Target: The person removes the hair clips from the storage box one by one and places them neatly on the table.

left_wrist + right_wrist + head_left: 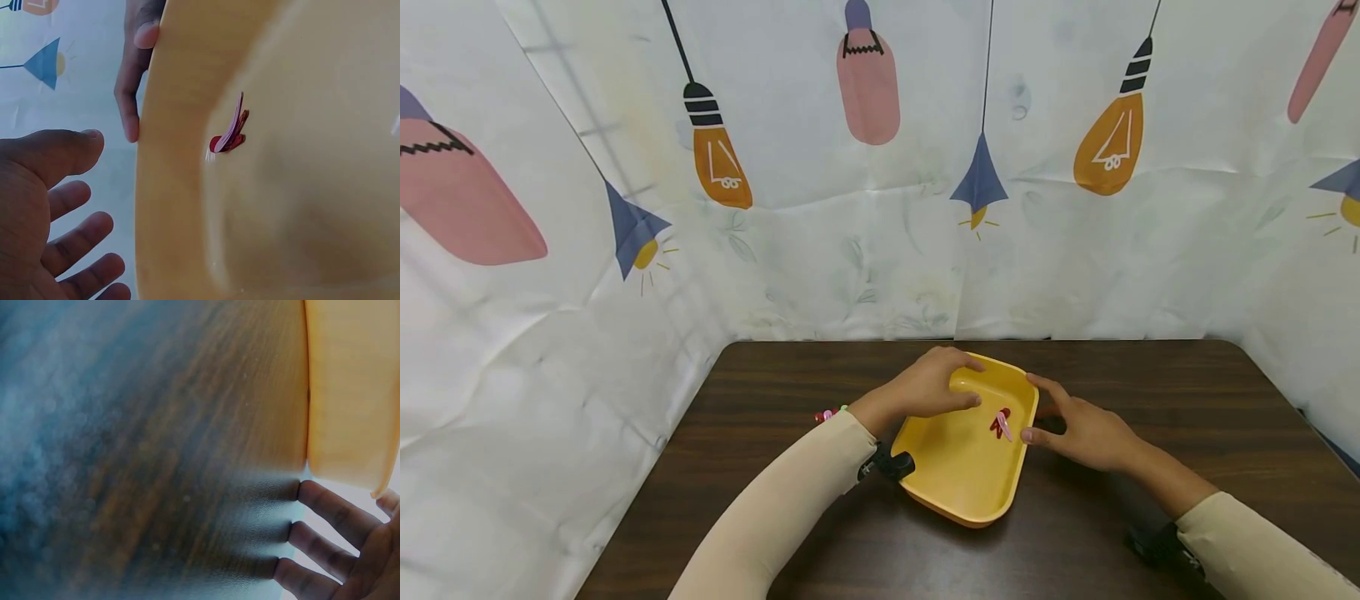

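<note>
A yellow tray (955, 471) sits on the table, turned at an angle. Inside it, near the right wall, lie small red and pink clips (1001, 423), seen closer as clips (229, 132) in the left wrist view. My left hand (934, 385) hovers over the tray's far left part, fingers spread and holding nothing. At the right rim is my right hand (1088, 433), its thumb and index fingertips against the rim, set apart along it. In the right wrist view, the other fingers (331, 509) extend straight beside the tray wall, close over the tabletop.
Several small red, pink and green pieces (829, 414) lie on the table, partly hidden behind my left forearm. The dark wood table (820, 367) ends at a printed cloth backdrop (880, 250). Black camera straps (887, 463) circle both wrists.
</note>
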Action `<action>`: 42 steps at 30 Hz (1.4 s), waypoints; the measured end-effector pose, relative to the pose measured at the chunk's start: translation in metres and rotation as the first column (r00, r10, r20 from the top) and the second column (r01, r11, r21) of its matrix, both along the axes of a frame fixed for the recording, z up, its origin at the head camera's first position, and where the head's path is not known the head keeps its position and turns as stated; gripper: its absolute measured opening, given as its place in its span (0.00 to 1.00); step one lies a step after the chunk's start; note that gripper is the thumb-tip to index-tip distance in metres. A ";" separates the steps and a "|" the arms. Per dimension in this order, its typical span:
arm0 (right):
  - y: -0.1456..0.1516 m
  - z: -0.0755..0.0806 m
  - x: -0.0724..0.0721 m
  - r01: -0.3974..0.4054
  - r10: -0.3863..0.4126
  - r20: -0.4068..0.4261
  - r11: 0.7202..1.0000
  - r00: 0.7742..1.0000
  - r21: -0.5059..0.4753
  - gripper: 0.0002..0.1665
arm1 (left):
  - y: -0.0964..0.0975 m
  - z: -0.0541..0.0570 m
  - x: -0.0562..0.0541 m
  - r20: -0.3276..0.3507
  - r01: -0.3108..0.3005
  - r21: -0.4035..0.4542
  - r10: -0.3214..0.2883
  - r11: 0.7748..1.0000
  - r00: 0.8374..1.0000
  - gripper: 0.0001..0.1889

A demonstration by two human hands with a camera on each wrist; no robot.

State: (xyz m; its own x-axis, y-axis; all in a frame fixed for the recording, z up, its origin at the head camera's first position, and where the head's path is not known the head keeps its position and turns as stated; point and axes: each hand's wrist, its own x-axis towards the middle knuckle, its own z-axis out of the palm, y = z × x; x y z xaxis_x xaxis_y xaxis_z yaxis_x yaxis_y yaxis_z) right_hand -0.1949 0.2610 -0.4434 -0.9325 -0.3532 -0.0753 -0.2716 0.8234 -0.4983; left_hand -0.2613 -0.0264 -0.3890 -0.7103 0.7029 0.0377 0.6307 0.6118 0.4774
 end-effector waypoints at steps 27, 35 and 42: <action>-0.002 0.001 0.002 -0.004 0.004 -0.008 1.000 1.000 -0.016 0.54 | 0.041 -0.027 -0.003 0.043 0.068 -0.080 -0.065 0.994 0.997 0.22; 0.000 0.000 0.001 -0.011 0.011 -0.022 1.000 1.000 -0.010 0.54 | 0.043 -0.030 -0.002 0.064 0.057 -0.121 -0.049 0.991 0.997 0.18; 0.001 -0.001 0.001 -0.018 0.017 -0.030 1.000 0.999 -0.015 0.55 | 0.047 -0.037 0.000 0.045 0.038 -0.177 -0.031 0.984 0.999 0.17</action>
State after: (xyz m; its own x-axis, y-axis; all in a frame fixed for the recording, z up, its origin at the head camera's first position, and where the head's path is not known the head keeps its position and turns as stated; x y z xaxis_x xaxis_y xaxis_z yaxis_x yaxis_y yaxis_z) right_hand -0.1939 0.2624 -0.4444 -0.9280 -0.3702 -0.0419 -0.3007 0.8108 -0.5021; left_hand -0.2610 0.0203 -0.4255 -0.6837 0.7200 -0.1189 0.6349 0.6672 0.3896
